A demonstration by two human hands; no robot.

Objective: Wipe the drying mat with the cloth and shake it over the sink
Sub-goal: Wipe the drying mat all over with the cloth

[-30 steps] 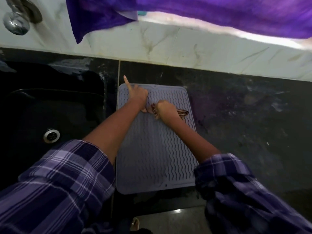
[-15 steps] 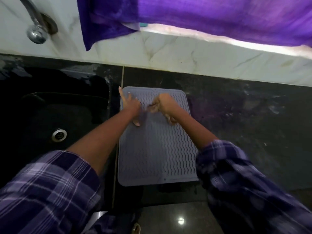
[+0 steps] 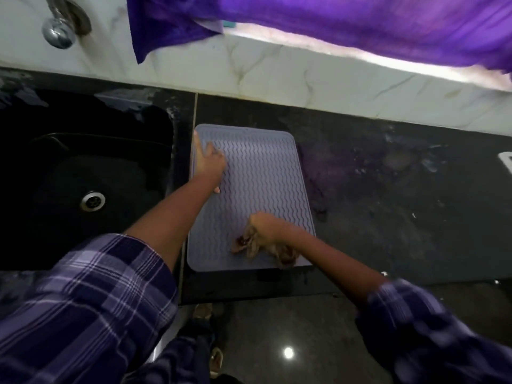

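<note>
Dark counter (image 3: 388, 217), mat (image 3: 257, 173) flat beside the sink (image 3: 83, 189)
Left hand (image 3: 210, 162) presses the mat's far left corner, fingers straight; right hand (image 3: 266, 228) grips the crumpled cloth (image 3: 249, 245) near its front edge; tap (image 3: 59, 30) and purple towel (image 3: 332, 20) behind

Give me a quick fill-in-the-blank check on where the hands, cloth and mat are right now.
1. The right hand grips the ____, bunched near the mat's near edge.
2. The left hand presses on the grey drying mat near its far ____ corner.
3. The mat lies flat on the dark counter, to the ____ of the sink.

Missing words: cloth; left; right
</note>
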